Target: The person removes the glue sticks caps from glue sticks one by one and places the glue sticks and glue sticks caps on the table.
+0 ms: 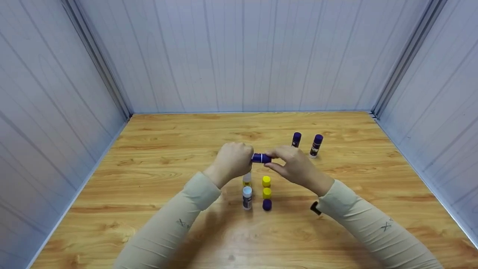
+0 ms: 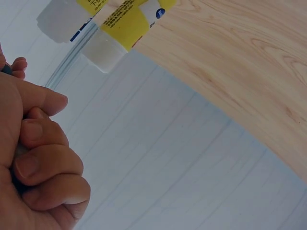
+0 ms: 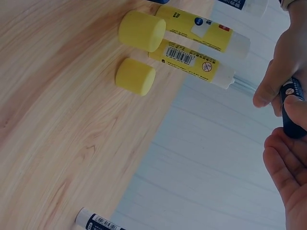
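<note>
Above the middle of the table, a dark purple glue stick (image 1: 257, 158) is held sideways between both hands. My left hand (image 1: 234, 158) curls its fingers round the body, hiding most of it. From the other side, my right hand (image 1: 295, 164) pinches the cap end between thumb and fingers. A pale ring shows between cap and body. In the right wrist view the same glue stick (image 3: 293, 117) hangs with its dark cap downward. Under the hands stand an uncapped glue stick with a dark label (image 1: 247, 200) and uncapped yellow-labelled glue sticks (image 3: 192, 60), partly hidden in the head view.
Two loose yellow caps (image 1: 266, 181) and one purple cap (image 1: 267, 204) sit in a column right of the uncapped sticks. Two capped purple glue sticks (image 1: 316, 145) stand farther back on the right. Pale panel walls (image 1: 242, 56) enclose the wooden table (image 1: 168, 138).
</note>
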Demonstrator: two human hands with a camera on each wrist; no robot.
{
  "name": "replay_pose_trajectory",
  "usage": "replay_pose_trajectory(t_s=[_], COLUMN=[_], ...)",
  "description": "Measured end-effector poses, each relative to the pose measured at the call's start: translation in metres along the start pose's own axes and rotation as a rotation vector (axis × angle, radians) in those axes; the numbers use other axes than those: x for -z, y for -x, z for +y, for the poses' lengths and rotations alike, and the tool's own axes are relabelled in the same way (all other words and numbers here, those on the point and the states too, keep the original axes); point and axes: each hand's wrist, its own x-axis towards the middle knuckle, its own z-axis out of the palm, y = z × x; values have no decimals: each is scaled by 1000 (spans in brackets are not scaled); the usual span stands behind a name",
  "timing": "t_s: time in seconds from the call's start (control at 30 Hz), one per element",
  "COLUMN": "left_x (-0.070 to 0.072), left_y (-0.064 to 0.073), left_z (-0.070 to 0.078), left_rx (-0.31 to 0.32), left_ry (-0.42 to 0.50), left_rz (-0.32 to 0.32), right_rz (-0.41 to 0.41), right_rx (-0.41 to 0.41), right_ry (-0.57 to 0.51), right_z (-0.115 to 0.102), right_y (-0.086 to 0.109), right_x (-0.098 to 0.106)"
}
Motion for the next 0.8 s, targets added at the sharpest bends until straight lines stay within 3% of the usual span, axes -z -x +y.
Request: replay_pose_trajectory(t_s=[0.67, 0.8], left_x=[-1, 0], left_y=[-2, 0], left_z=[-1, -7], left_rx=[-3, -13], left_ry=[63, 115], left_rz=[-78, -95], right_rz=[3, 3], right_rx=[78, 109], right_ry=[48, 65], right_z=[0, 4], right_y=[3, 4], right_x=[0, 2])
